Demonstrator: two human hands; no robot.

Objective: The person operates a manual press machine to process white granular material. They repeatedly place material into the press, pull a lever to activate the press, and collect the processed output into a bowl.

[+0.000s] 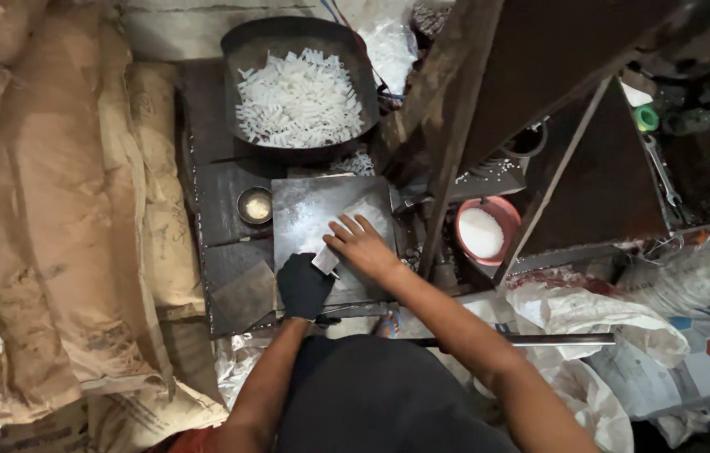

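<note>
Open metal board (304, 210) between small bowl (255, 205) and wooden post (447, 126)

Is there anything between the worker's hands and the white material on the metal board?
Nothing visible. The right hand rests directly on the white material on the metal board. The gloved left hand holds a small blade-like piece beside it, touching the right hand.

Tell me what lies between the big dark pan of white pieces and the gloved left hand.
In the head view, the grey metal slab, dusted with white powder, lies between the pan and the left hand; a small round tin sits beside it.
</note>
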